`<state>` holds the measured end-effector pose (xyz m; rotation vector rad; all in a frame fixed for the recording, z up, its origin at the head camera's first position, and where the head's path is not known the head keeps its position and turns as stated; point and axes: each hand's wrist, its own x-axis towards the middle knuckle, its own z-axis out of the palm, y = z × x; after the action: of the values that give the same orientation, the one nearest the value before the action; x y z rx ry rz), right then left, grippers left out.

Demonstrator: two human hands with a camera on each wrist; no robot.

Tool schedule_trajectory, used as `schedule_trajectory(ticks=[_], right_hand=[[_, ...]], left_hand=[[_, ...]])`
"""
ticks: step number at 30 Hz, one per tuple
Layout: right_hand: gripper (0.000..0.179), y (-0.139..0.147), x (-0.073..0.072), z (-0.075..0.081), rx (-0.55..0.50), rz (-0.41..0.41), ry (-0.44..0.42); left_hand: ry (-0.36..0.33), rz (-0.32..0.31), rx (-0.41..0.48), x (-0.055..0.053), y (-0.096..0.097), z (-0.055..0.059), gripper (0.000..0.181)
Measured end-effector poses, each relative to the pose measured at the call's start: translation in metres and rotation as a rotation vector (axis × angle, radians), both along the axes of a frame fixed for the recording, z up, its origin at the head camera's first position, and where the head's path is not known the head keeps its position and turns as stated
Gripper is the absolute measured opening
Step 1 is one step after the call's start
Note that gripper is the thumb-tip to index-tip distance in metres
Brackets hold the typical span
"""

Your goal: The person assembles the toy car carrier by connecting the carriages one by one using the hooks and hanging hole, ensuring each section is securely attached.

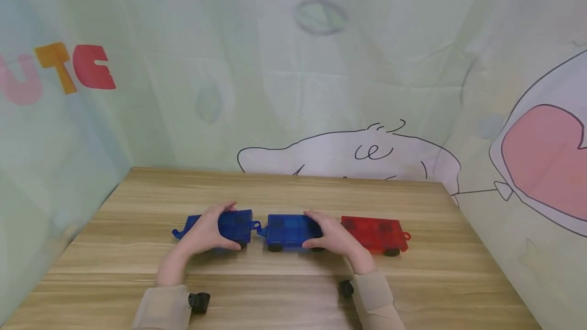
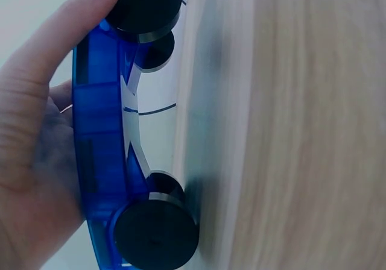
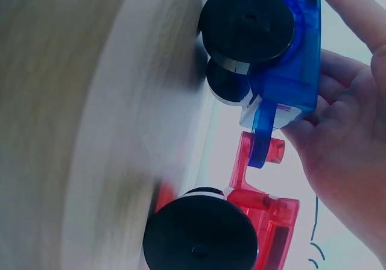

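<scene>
My left hand (image 1: 205,229) grips a translucent blue toy train car (image 1: 237,223) with black wheels, thumb on the near side and fingers on the far side. The car's right end, with its ring, looks slightly raised. To its right, my right hand (image 1: 338,239) holds the right end of a second blue toy train car (image 1: 288,230). Ring and hook meet between the blue cars; whether they are linked I cannot tell. A red toy train car (image 1: 378,233) stands right of that hand. In the right wrist view its red hook (image 3: 241,158) overlaps the blue ring (image 3: 262,134).
All the cars are at a wood-grain table (image 1: 275,299), in a row. Behind and beside it hangs a pale printed cloth (image 1: 192,65). Black wrist cameras (image 1: 199,302) sit at both cuffs.
</scene>
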<state>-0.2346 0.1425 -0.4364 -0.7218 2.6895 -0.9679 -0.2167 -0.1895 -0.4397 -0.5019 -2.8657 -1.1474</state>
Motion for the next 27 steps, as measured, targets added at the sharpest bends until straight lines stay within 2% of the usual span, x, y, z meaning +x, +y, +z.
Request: schedule_trajectory(ticks=[17,27], right_hand=[[0.076,-0.0008,0.0006,0.0010,0.001,0.011,0.008],[0.076,-0.0012,0.0008,0.0012,0.005,0.008,0.009]], left_hand=[[-0.007,-0.016,-0.014,-0.0014,0.0012,-0.0021,0.100],[0.017,-0.026,-0.025,-0.0001,0.0029,-0.0004,0.095]])
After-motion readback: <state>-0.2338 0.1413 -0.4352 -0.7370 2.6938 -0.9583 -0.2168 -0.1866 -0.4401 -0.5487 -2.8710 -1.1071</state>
